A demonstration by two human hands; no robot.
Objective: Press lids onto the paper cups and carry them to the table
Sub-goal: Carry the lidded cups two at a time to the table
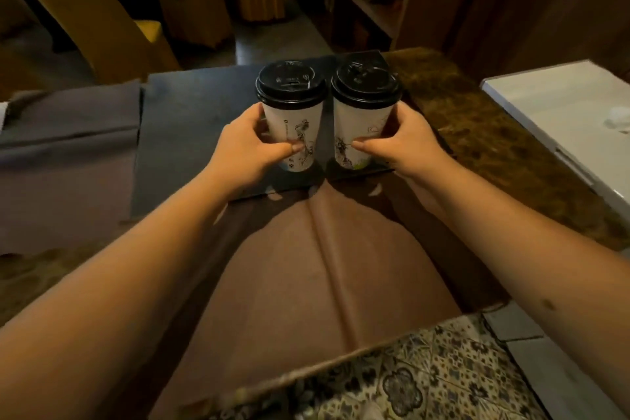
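— Now, where did the two paper cups stand at inspection?

— Side by side and upright on a dark mat (191,119) laid over the table (494,147). The left cup (296,128) and the right cup (358,128) stood just beside each other; whether their walls touched could not be made out. Each carried a black lid (290,83) (365,85) seated on its rim.

— And the hands?

— The left hand (243,155) was wrapped around the left cup, thumb across the front, the other fingers hidden behind the wall. The right hand (404,143) held the right cup likewise, its far fingers also out of sight.

— Were the cups resting or lifted?

— The bases appeared to meet the mat, but the dim light left that uncertain. The print on the cups was too small to read.

— Anything else noted?

— A brown cloth (306,266) lay nearer the camera. A white box (562,112) was cut off at the right edge. Yellow-covered chairs (102,24) stood in the dark background, detail lost.
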